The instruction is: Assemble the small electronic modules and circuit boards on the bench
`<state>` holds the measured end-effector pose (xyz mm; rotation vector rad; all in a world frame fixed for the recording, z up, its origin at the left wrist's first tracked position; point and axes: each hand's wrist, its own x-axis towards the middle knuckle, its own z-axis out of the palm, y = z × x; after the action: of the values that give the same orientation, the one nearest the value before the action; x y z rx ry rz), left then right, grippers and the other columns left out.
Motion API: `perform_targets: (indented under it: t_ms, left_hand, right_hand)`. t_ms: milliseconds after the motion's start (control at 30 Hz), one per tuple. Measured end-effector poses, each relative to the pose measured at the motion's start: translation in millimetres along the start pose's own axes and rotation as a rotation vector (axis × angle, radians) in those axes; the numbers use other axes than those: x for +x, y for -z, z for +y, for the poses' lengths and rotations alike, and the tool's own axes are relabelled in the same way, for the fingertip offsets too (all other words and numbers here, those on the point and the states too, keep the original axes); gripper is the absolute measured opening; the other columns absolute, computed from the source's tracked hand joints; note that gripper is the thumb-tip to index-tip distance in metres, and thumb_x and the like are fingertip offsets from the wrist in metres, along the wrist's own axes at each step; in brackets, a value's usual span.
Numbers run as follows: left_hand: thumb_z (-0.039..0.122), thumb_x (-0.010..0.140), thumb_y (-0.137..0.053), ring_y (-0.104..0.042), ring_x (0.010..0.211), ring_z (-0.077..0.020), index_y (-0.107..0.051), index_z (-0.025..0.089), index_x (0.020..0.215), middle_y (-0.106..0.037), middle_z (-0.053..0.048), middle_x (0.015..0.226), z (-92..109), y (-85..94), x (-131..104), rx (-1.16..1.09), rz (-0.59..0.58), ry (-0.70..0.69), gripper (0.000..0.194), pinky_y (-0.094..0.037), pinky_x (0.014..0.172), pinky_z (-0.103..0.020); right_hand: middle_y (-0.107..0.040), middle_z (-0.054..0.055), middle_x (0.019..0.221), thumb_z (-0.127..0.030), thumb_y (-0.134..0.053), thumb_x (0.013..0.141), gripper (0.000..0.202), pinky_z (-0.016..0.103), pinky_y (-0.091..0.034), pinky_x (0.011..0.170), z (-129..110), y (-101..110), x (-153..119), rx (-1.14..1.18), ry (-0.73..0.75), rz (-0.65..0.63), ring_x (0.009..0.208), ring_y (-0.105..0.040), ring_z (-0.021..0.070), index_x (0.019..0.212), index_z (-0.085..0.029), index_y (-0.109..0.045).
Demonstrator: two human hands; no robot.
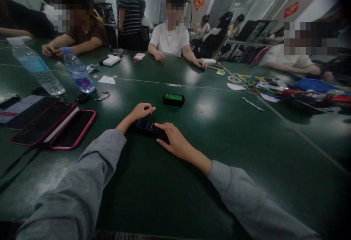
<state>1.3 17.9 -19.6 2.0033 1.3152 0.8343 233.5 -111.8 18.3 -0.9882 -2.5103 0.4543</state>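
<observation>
Grey sleeves, one pair: your left sleeve [74, 192] and your right sleeve [244, 192], reaching in over a dark green table [164, 196]. Left hand [142, 111], one: fingers loosely curled, just beyond the screen end of a black handheld device [149, 127]; you show nothing clearly held, and whether it grips something small or touches the device cannot be told. Right hand [174, 140], one: unclenched, forefinger reaching onto the device's face near its buttons, thumb along its near side. Device, one: lying flat on the table between your hands, small dark screen toward your left, its right end partly covered by your right hand. Beyond it, apart from both hands: one black open box [173, 100] with a green panel inside. To your left: a pink-edged phone [73, 129], dark screen up, beside a red-edged folding case [44, 123]; two clear plastic bottles [79, 70], upright, blue-capped and white-capped; a small black item [82, 98] and a thin looped cord [103, 95]. To your right: one metal wrench [252, 104], near a heap of mixed cables [274, 86]. Across the table: a seated person in a white T-shirt [171, 40].
</observation>
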Motion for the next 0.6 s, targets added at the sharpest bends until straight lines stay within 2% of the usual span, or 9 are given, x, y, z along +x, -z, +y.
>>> perform_targets:
  t_ms: [600]
  left_hand:
    - [0.054, 0.084, -0.049, -0.05, 0.059, -0.0117, -0.061, 0.018, 0.064, -0.059, 0.001, 0.06, 4.2, 0.4, -1.2, 0.112, 0.002, 0.006, 0.043, -0.035, 0.06, -0.025]
  right_hand:
    - [-0.049, 0.01, 0.125, -0.033, -0.054, 0.091, 0.058, 0.047, -0.049, 0.091, 0.6, -1.0, 0.7, 0.004, -0.002, -0.001, 0.108, -0.051, 0.0234, 0.143, -0.027, -0.029]
